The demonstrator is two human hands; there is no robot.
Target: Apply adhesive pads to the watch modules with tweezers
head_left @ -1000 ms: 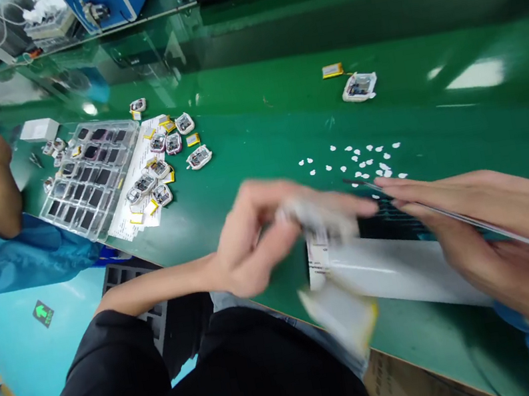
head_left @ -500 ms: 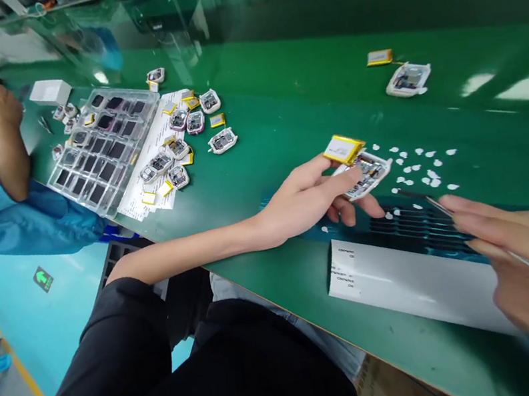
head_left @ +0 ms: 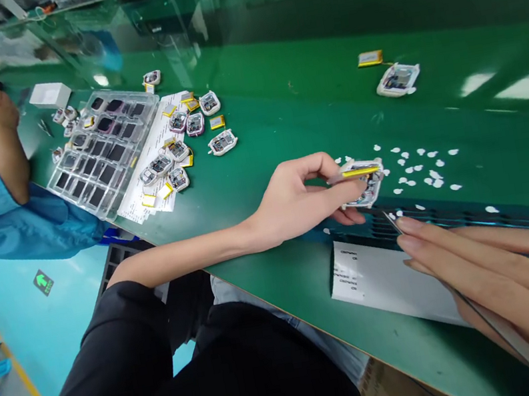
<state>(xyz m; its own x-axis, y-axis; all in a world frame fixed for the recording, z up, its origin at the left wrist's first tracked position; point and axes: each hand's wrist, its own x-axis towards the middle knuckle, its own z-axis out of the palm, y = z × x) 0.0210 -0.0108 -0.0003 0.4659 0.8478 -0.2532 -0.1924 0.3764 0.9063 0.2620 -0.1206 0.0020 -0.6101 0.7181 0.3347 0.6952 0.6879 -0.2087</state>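
At the lower right of the frame the right hand (head_left: 508,292) and its thin metal tweezers (head_left: 500,331) run off the edge; the printing on the white paper sheet (head_left: 384,279) is too small to read.

One head cam, looks fwd and down, close over green bench (head_left: 282,120), single view

The left hand (head_left: 296,203) pinches a small white device casing (head_left: 366,182) with a yellow battery (head_left: 360,172) on it (tilted on edge) over the green bench (head_left: 280,107). The right hand (head_left: 501,280) holds tweezers (head_left: 398,224), tips on a dark sticker sheet (head_left: 450,217).
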